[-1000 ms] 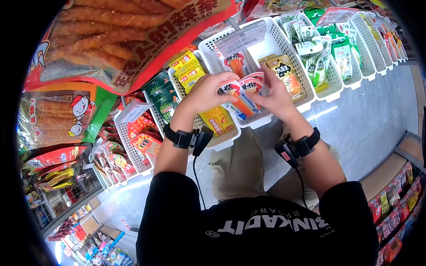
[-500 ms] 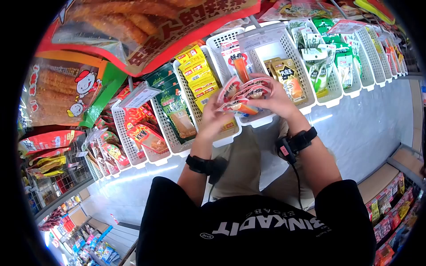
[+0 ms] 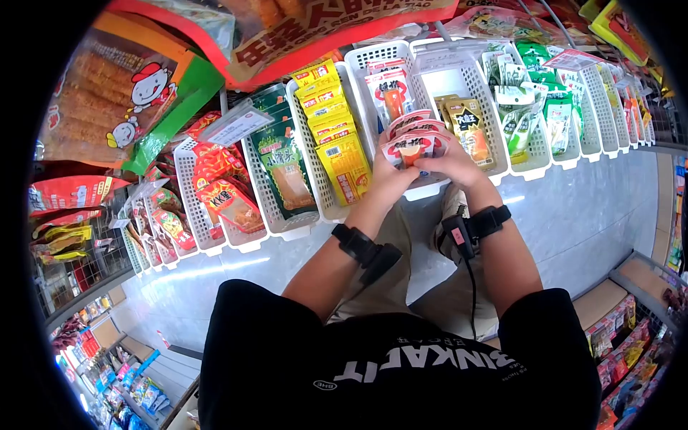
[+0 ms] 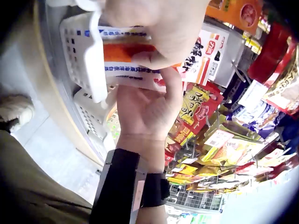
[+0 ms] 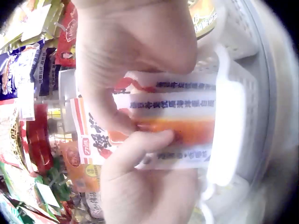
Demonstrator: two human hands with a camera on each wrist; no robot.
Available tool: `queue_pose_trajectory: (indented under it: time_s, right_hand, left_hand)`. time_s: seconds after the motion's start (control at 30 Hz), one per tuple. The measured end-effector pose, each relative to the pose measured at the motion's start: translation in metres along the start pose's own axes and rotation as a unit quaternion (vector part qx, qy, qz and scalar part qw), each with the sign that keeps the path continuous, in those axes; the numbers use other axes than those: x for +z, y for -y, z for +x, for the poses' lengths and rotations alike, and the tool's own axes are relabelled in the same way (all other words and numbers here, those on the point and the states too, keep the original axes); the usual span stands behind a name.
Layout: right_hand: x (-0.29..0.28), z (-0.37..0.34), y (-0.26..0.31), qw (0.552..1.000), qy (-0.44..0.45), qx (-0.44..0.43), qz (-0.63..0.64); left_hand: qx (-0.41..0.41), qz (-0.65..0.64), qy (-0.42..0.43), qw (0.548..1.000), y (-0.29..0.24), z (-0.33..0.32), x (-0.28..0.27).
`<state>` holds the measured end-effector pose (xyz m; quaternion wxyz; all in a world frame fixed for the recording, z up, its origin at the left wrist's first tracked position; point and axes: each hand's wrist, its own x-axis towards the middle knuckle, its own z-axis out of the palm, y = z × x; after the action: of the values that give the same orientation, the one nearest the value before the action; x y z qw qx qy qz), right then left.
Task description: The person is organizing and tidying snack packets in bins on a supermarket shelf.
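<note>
Both hands hold a small stack of white-and-orange crab stick packets (image 3: 419, 149) over the front of a white basket (image 3: 432, 189). My left hand (image 3: 393, 183) grips the stack's left side and my right hand (image 3: 459, 168) its right side. In the right wrist view, both thumbs press on the front packet (image 5: 191, 128), near its orange middle. The packet's lower end overlaps the basket's rim (image 5: 227, 135) there. More crab stick packets (image 3: 393, 100) stand farther back in the same basket.
Left of this basket stands one with yellow packets (image 3: 344, 168), then one with green packets (image 3: 287, 172). To the right is a basket with gold packets (image 3: 469, 132). Large snack bags (image 3: 107, 100) hang above at the left. Grey floor (image 3: 559, 208) lies below.
My left hand left the stack's upper left, moved down, and now grips its left side. The loosely fanned packets are now squared closer together. The head view has shifted slightly.
</note>
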<state>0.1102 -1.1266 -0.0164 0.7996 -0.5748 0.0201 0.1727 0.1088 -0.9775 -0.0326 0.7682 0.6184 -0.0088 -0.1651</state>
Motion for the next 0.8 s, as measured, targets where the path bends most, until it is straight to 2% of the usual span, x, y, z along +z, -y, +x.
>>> queue_pose_trajectory:
  time_s: [0.07,0.13,0.17,0.2,0.23,0.27,0.3,0.4,0.43,0.47,0.5,0.53,0.6,0.63,0.67,0.73,0.8]
  right_hand:
    - [0.003,-0.001,0.004,0.999,-0.015,0.041,0.025]
    - [0.009,-0.003,0.012,0.999,-0.019,0.046,0.021]
    - [0.012,-0.006,0.015,0.998,-0.026,0.052,0.018]
    - [0.014,-0.008,0.017,0.998,-0.025,0.054,0.018]
    - [0.014,-0.011,0.019,0.997,-0.041,0.009,0.069]
    - [0.015,-0.013,0.019,0.990,-0.058,-0.036,0.121]
    - [0.013,-0.009,0.013,0.988,-0.031,-0.111,0.107]
    - [0.014,-0.001,0.003,0.983,-0.077,-0.082,0.146]
    - [0.019,0.003,0.001,0.981,-0.150,-0.036,0.118]
    - [0.022,0.005,0.001,0.981,-0.150,-0.035,0.116]
    - [0.029,0.005,0.006,0.974,-0.193,0.000,0.122]
    - [0.033,0.005,0.009,0.963,-0.235,0.035,0.130]
    - [0.034,0.006,0.005,0.962,-0.245,0.034,0.112]
    - [0.036,0.010,0.002,0.953,-0.281,0.035,0.106]
    - [0.037,0.012,0.002,0.943,-0.316,0.035,0.102]
    - [0.034,0.004,0.013,0.949,-0.283,0.035,0.132]
    - [0.031,-0.002,0.016,0.980,-0.155,0.009,0.122]
  left_hand:
    - [0.011,-0.014,-0.009,1.000,0.008,0.001,0.002]
    - [-0.041,-0.008,0.006,0.999,-0.003,0.001,0.003]
    - [-0.041,-0.009,0.004,0.999,-0.008,-0.001,0.004]
    - [0.008,-0.003,0.001,1.000,-0.011,-0.002,0.005]
    - [0.056,0.002,-0.003,0.998,-0.015,-0.004,0.006]
    - [0.054,0.001,-0.006,0.999,-0.019,-0.006,0.006]
    - [0.061,-0.009,-0.015,0.998,-0.022,-0.006,0.005]
    - [0.068,-0.012,-0.022,0.997,-0.019,-0.004,0.002]
    - [0.051,-0.081,0.005,0.995,-0.019,-0.004,0.004]
    - [0.033,-0.148,0.030,0.988,-0.018,-0.004,0.006]
    - [0.103,-0.133,-0.019,0.986,-0.011,-0.002,0.007]
    - [0.101,-0.134,-0.019,0.986,-0.004,0.002,0.008]
    - [0.069,-0.221,-0.098,0.968,0.000,0.004,0.013]
    - [0.056,-0.245,-0.134,0.959,-0.002,0.007,0.017]
    - [0.056,-0.245,-0.134,0.959,-0.005,0.006,0.018]
    - [0.030,-0.241,-0.137,0.960,-0.010,0.003,0.017]
    - [0.033,-0.262,-0.155,0.952,-0.014,0.003,0.020]
